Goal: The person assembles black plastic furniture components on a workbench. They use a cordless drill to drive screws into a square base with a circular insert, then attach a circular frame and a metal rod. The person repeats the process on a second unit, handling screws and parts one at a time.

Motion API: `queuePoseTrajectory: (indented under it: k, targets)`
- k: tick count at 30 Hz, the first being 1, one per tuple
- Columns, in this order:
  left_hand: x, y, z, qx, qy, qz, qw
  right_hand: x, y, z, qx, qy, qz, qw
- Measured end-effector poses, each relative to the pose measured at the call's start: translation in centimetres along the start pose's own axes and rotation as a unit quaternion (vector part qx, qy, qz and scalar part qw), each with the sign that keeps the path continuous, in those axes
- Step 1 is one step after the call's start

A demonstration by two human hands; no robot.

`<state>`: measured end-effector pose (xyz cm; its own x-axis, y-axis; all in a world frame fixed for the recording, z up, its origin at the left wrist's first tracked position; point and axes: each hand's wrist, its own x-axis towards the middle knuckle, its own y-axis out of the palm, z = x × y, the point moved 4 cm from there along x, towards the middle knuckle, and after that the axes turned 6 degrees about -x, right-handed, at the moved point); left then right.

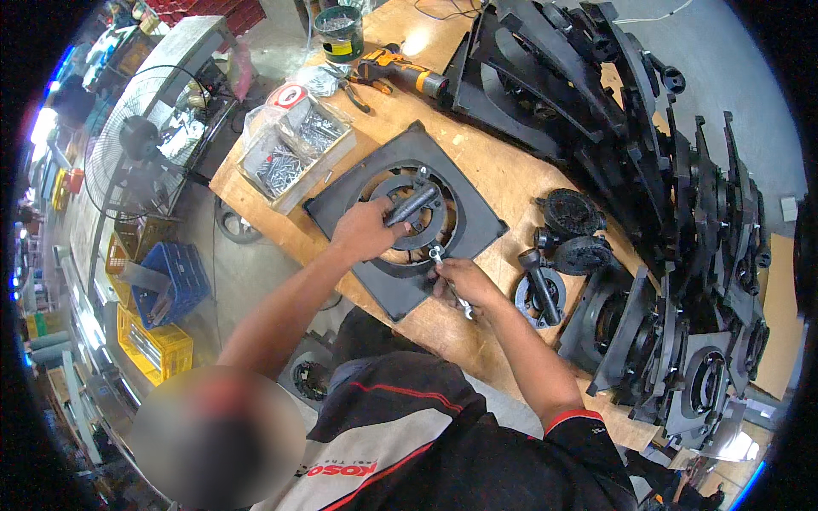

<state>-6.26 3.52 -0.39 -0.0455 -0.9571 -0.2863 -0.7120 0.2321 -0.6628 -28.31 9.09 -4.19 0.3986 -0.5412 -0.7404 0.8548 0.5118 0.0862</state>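
Two hands are working: the left hand [362, 230] and the right hand [467, 283]. One spanner [449, 279] is showing, one square plate [405, 217] is lying flat, one drill [400, 72] and one tin [339, 32] are resting, and three round discs [573, 213] are sitting together.

A cluttered workshop seen from above, with a wooden surface [503, 183] on a grey concrete floor [247, 281].

A standing fan [128, 149] with a round wire guard stands left of the surface, beside a grey cabinet [183, 51]. Below it, blue [175, 281] and yellow [153, 345] plastic crates sit stacked on the floor. Shelving crowded with goods runs along the far left edge, lit by bright daylight. The floor at upper right is pale grey.
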Motion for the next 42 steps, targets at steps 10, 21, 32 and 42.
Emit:
queuePoseTrajectory:
  k: [10,21,32,42]
  targets:
    - [0.1,0.0,0.0,0.004,0.000,0.035,0.999,1.3,-2.7,1.5,-0.155,0.021,0.081,0.984]
    - [0.2,-0.3,-0.2,0.003,-0.035,0.037,0.999,-0.1,-2.0,0.5,-0.013,0.050,0.067,0.996]
    - [0.1,-0.1,-0.8,0.005,-0.052,0.022,0.998,0.8,2.3,-4.0,0.232,0.026,-0.046,0.971]
    - [0.7,-0.2,-0.8,0.053,-0.030,0.039,0.997,1.7,8.0,-2.4,0.352,-0.077,-0.180,0.915]
